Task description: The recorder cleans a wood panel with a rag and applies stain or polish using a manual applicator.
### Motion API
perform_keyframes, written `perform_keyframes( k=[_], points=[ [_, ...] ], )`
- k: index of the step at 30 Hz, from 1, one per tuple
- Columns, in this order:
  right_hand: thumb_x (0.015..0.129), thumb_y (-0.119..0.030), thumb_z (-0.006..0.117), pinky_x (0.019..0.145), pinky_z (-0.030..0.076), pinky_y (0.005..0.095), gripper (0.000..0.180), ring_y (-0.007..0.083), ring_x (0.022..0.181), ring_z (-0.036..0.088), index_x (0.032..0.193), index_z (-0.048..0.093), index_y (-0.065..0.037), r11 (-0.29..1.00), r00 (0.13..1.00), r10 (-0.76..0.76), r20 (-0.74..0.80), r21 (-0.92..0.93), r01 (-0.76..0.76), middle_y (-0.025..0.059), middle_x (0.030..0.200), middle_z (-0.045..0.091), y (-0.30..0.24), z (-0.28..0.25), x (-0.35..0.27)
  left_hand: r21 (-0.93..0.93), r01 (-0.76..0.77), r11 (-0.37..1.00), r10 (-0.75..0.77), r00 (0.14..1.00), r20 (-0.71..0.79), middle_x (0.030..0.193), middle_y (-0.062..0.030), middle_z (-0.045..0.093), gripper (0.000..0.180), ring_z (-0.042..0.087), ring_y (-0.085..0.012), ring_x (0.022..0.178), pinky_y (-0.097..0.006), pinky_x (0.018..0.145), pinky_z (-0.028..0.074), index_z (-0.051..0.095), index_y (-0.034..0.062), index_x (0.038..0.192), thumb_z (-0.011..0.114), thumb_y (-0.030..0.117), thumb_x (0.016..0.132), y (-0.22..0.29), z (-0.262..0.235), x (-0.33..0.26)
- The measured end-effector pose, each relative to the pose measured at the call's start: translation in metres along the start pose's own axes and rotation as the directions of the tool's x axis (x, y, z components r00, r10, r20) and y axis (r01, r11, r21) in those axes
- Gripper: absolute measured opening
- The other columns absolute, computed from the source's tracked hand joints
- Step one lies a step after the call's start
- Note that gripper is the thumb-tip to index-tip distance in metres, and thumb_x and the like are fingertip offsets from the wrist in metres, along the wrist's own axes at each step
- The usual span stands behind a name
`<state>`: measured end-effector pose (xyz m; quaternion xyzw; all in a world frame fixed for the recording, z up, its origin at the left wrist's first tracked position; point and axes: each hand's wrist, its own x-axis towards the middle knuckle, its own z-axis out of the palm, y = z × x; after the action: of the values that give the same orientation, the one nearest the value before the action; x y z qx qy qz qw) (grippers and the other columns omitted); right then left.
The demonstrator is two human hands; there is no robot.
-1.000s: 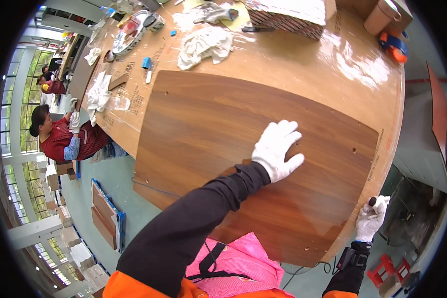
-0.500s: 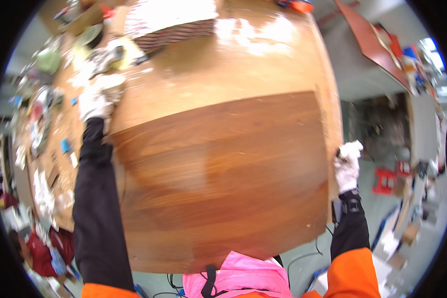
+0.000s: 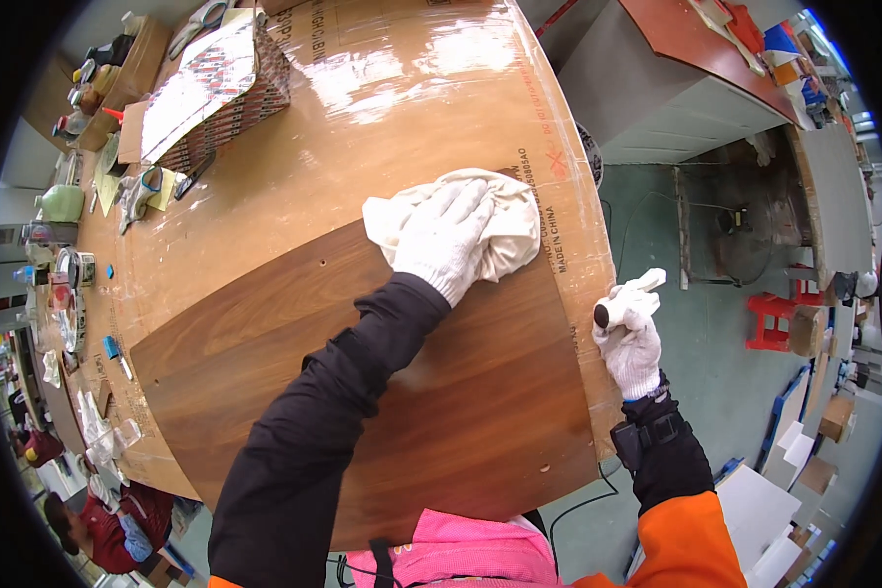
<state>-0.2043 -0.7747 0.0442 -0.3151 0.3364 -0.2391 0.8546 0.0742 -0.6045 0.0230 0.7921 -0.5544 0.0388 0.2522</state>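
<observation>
The white cloth [image 3: 514, 230] has moved onto the brown panel [image 3: 392, 402] on the table [image 3: 402, 127], hiding its far-right corner — the left hand [image 3: 446, 235] lies on it, fingers extended. The right hand [image 3: 630, 338] curls round a dark-ended object [image 3: 602, 316], mostly concealed.

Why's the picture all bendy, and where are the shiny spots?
Head view: the fisheye lens curves the edge of the brown table and leaves black corners; head view: white glare shines on the table's far part, while the left hand and white cloth look fairly sharp.
</observation>
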Motion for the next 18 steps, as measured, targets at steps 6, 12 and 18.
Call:
perform_keyframes(
  k=[6, 12, 18],
  points=[
    [0.091, -0.011, 0.060, 0.065, 0.051, 0.0337, 0.029, 0.0227, 0.072, 0.063, 0.117, 0.054, 0.002, 0.997, 0.993, 0.059, 0.105, -0.045, -0.055, 0.0132, 0.089, 0.066, -0.003, -0.005, -0.001, 0.036, -0.080, 0.996, 0.078, 0.995, 0.067, 0.145, -0.0117, 0.059, 0.059, 0.056, -0.0333, 0.133, -0.048, 0.110, 0.044, 0.062, 0.0106, 0.137, 0.075, 0.014, 0.079, -0.009, -0.006, -0.001],
    [0.091, -0.012, 0.060, 0.065, 0.052, 0.0333, 0.034, 0.0223, 0.075, 0.064, 0.120, 0.051, 0.004, 0.999, 0.990, 0.026, 0.137, -0.048, -0.019, 0.0144, 0.090, 0.067, -0.002, -0.012, -0.003, 0.349, 0.011, 0.937, -0.150, 0.914, 0.376, 0.147, -0.0093, 0.060, 0.069, 0.059, -0.0305, 0.128, -0.052, 0.100, 0.043, 0.061, 0.0148, 0.139, 0.080, 0.016, 0.072, -0.010, -0.091, -0.042],
    [0.090, -0.017, 0.065, 0.066, 0.053, 0.0342, 0.044, 0.0235, 0.079, 0.064, 0.126, 0.049, 0.002, 0.995, 0.968, -0.018, 0.252, -0.093, 0.042, 0.0153, 0.097, 0.065, 0.001, -0.018, 0.000, 0.247, -0.190, 0.950, 0.019, 0.826, 0.563, 0.154, -0.0062, 0.053, 0.062, 0.058, -0.0303, 0.128, -0.050, 0.093, 0.053, 0.060, 0.0161, 0.139, 0.076, 0.020, 0.079, -0.035, -0.091, -0.007]
  ],
)
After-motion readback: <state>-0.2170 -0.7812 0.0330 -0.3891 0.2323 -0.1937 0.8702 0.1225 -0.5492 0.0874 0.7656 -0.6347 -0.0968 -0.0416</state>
